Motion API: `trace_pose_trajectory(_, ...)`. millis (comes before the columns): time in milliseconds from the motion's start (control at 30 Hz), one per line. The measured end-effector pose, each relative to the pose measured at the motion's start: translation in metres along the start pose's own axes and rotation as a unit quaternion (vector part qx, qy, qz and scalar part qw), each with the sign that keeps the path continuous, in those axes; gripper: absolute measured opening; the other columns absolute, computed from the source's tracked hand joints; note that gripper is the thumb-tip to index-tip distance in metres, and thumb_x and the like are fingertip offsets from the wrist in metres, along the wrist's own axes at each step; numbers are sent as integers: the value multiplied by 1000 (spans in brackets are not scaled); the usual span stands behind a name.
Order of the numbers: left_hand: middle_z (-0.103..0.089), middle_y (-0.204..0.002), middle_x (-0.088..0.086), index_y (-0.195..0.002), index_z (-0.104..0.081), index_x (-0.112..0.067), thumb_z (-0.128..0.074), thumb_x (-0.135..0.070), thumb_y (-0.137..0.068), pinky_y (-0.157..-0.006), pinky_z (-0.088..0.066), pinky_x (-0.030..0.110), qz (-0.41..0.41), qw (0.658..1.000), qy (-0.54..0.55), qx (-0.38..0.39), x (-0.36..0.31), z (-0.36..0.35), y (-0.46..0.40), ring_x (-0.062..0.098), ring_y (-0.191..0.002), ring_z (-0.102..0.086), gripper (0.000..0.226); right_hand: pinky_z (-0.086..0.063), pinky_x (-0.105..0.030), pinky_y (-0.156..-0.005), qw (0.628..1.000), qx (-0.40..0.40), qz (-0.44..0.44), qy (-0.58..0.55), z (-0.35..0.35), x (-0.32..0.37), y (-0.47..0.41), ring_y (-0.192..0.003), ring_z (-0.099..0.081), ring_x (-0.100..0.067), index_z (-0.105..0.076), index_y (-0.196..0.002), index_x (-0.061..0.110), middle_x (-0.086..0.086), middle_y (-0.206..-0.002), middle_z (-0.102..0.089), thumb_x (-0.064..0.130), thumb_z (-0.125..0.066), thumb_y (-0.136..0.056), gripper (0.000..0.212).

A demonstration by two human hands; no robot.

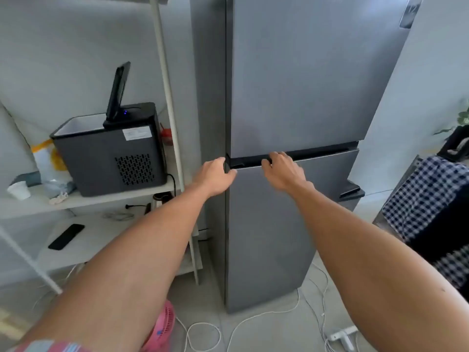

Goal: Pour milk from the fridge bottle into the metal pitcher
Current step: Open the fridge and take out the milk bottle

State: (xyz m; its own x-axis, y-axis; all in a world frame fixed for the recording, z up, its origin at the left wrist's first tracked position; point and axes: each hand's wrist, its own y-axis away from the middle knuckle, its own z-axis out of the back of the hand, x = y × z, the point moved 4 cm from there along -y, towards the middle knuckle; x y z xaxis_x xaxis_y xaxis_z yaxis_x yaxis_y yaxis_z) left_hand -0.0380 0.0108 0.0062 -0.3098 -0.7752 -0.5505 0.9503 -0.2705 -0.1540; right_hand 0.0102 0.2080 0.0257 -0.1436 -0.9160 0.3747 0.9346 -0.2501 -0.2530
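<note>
Reaching out at arm's length, both bare hands are placed on the tall grey two-door fridge point(299, 80), right at the dark recessed handle slot point(304, 154) between the upper and lower doors. The left hand point(215, 175) is wrapped around the fridge's left front edge at that seam, fingers curled out of sight, thumb on the lower door. The right hand point(283, 171) is hooked into the slot, fingertips tucked in, so it's gripping the handle groove. Both doors are seen shut, so the milk bottle can't be seen, and the metal pitcher isn't spotted either. Off to the left, a dark grey boxy ice maker with its lid flipped up point(109, 148) is parked on a white shelf rack point(83, 199), with a black phone point(66, 236) on the shelf below. White cables point(253, 318) are trailed across the floor.
</note>
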Motion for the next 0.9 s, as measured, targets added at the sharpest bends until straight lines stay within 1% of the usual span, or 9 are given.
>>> trace_pose_trajectory(100,-53,-152,12,-156,-40,-15,-55,-49,-101,-106,-48,44,8,999,34,16,28,-16,-26,34,-135,-54,67,-39,-40,-73,999,8,-36,-22,-28,5,-17,-86,-51,-35,-56,-99,11,-5,-110,-52,39,-33,-104,37)
trace_pose_trajectory(233,-53,-153,12,-155,-42,-14,-61,-47,-100,-108,-44,41,-2,995,92,24,52,-45,-52,34,-139,-51,67,-41,-42,-80,995,17,-67,-69,-62,8,-36,-98,-56,-38,-60,-113,18,-3,-125,-49,51,-28,-106,47)
trace_pose_trajectory(367,-69,-129,3,-135,-59,-18,-70,-44,-96,-96,-50,33,8,984,175,16,70,-77,-68,27,-120,-64,49,-40,-41,-80,988,12,-85,-132,-83,7,-48,-95,-54,-34,-55,-97,19,0,-114,-46,54,-25,-108,47)
trace_pose_trajectory(467,-72,-119,1,-133,-59,-17,-75,-45,-92,-94,-52,33,21,971,238,9,78,-94,-73,22,-109,-68,51,-40,-38,-87,975,-25,-78,-206,-93,5,-54,-105,-49,-24,-52,-94,18,6,-97,-47,45,-28,-111,40)
trace_pose_trajectory(567,-71,-123,-1,-135,-58,-20,-77,-48,-90,-96,-52,33,17,963,270,3,83,-106,-76,18,-111,-67,56,-38,-32,-90,961,-52,-82,-260,-102,-1,-61,-99,-43,-9,-56,-98,15,3,-101,-51,47,-32,-111,42)
trace_pose_trajectory(633,-70,-127,-1,-135,-57,-20,-76,-47,-91,-99,-52,36,3,960,281,3,85,-110,-77,18,-114,-67,55,-36,-28,-87,953,-59,-88,-284,-108,-6,-63,-94,-46,-9,-59,-99,14,1,-106,-50,51,-36,-109,45)
trace_pose_trajectory(733,-69,-128,0,-134,-57,-19,-76,-43,-93,-101,-52,39,-8,955,296,0,85,-111,-77,18,-115,-66,52,-35,-25,-83,948,-65,-82,-299,-108,-9,-66,-90,-46,-8,-56,-87,16,2,-100,-48,52,-39,-109,45)
trace_pose_trajectory(833,-65,-133,2,-140,-53,-18,-74,-42,-94,-104,-51,39,-10,952,306,3,84,-114,-75,18,-120,-63,55,-35,-24,-82,949,-56,-76,-299,-106,-9,-67,-95,-44,-10,-50,-77,20,1,-93,-50,53,-40,-108,46)
trace_pose_trajectory(900,-63,-135,2,-141,-51,-18,-73,-43,-95,-105,-50,39,-9,952,306,10,83,-114,-75,19,-122,-61,57,-35,-24,-82,952,-48,-76,-291,-104,-10,-68,-94,-44,-9,-51,-78,17,-5,-97,-53,55,-40,-107,49)
